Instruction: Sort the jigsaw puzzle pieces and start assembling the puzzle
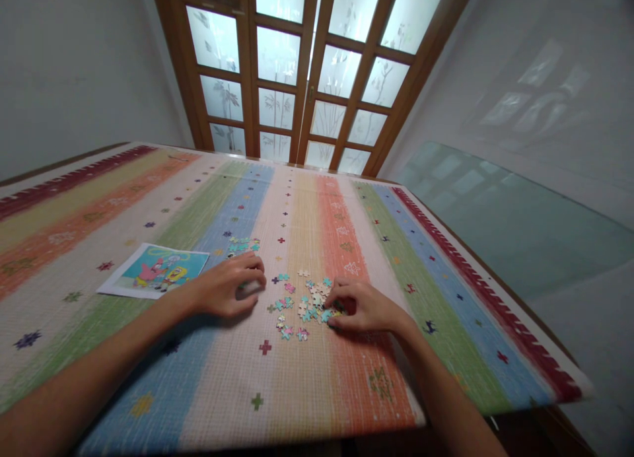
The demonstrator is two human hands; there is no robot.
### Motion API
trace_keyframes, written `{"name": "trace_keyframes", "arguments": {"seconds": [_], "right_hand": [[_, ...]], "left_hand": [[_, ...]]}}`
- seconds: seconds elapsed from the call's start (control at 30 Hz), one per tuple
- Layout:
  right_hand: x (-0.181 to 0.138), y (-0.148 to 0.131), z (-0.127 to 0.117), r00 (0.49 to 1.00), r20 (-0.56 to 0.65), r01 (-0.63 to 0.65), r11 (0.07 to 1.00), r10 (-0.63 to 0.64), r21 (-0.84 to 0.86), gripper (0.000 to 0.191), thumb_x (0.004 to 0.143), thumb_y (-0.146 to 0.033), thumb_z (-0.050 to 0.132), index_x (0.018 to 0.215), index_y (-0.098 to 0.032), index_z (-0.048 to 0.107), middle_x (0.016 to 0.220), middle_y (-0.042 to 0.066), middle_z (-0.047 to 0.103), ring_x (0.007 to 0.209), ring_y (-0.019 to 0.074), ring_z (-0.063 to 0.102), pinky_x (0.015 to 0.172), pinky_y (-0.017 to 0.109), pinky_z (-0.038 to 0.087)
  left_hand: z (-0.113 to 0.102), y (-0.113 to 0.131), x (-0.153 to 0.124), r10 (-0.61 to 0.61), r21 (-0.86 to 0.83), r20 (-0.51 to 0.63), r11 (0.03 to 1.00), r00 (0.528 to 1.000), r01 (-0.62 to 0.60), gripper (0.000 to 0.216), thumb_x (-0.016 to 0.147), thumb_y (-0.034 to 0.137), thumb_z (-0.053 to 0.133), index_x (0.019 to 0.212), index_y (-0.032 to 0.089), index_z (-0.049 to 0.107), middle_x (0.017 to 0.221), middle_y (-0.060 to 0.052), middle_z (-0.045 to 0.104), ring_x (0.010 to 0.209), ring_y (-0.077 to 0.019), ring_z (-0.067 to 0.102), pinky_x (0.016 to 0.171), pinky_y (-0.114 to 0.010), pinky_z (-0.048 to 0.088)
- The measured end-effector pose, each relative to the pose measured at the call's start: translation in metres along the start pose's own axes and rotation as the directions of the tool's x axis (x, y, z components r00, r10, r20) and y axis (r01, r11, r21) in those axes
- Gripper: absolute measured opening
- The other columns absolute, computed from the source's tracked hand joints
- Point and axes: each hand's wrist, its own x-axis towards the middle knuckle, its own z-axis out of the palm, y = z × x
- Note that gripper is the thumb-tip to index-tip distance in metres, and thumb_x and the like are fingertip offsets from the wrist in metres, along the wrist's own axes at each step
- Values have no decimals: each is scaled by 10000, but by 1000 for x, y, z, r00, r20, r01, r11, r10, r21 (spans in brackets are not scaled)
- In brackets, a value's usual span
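Several small jigsaw pieces lie scattered in a loose heap on the striped tablecloth. My right hand rests at the heap's right edge, fingers curled and pinching among the pieces. My left hand lies just left of the heap, fingers curled together with a sliver of green showing under the fingertips; what they hold is hidden. A small cluster of teal pieces sits just beyond the left hand. A printed cartoon picture lies flat to the left of that hand.
The table runs to a dark red fringe along its right edge. Wooden doors with frosted glass panes stand behind the table. A glass-topped surface lies to the right.
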Motion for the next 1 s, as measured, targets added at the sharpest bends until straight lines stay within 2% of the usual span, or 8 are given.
{"name": "trace_keyframes", "arguments": {"seconds": [0.2,0.33,0.43,0.63,0.73,0.83,1.0], "right_hand": [[2,-1,3,997,73,-21,999,18,36,77,810,-218,768,872,-178,743,887,43,651,790,163,590,705,281,443],[1,1,4,997,71,-25,999,22,42,69,795,-185,752,847,-167,710,874,40,647,762,153,578,683,273,433],[2,1,4,999,40,-12,998,10,69,72,803,-207,750,823,-171,691,806,14,629,712,136,553,646,258,410],[6,-7,15,997,-40,-54,960,67,276,164,833,-315,760,888,-172,703,634,-45,560,559,97,475,546,231,359],[10,-13,24,994,-62,-59,932,86,357,234,825,-383,781,908,-169,736,586,-51,527,539,97,458,523,237,336],[14,-16,31,990,-91,-56,904,104,424,274,823,-432,784,882,-168,747,578,-44,528,526,94,433,515,245,321],[17,-17,38,977,-88,-115,826,194,552,345,789,-490,808,862,-172,697,562,-48,529,492,96,433,482,246,298]], "left_hand": [[20,26,11,79,-62,-31,995,996,-81,131,912,204,545,977,205,658,964,-73,646,889,-212,580,810,-359,509],[29,39,14,83,-63,-21,994,996,-84,117,931,211,539,969,202,650,951,-64,652,876,-208,586,803,-354,503],[36,47,18,64,-67,-51,995,997,-68,133,971,230,544,1033,201,657,970,-68,663,894,-208,598,828,-359,507],[54,58,22,78,-89,-179,991,981,-95,256,1037,354,557,1187,160,630,1010,-99,688,919,-221,638,820,-366,529],[60,60,21,84,-130,-213,985,973,-113,228,1056,315,540,1212,169,619,975,-84,707,885,-194,651,783,-335,534],[62,60,20,99,-148,-245,979,965,-138,163,1062,261,521,1150,183,634,927,-62,721,837,-170,655,751,-313,536],[59,61,22,121,-105,-298,982,947,-159,132,1052,225,521,1116,181,628,896,-53,723,801,-161,648,719,-299,534]]}}
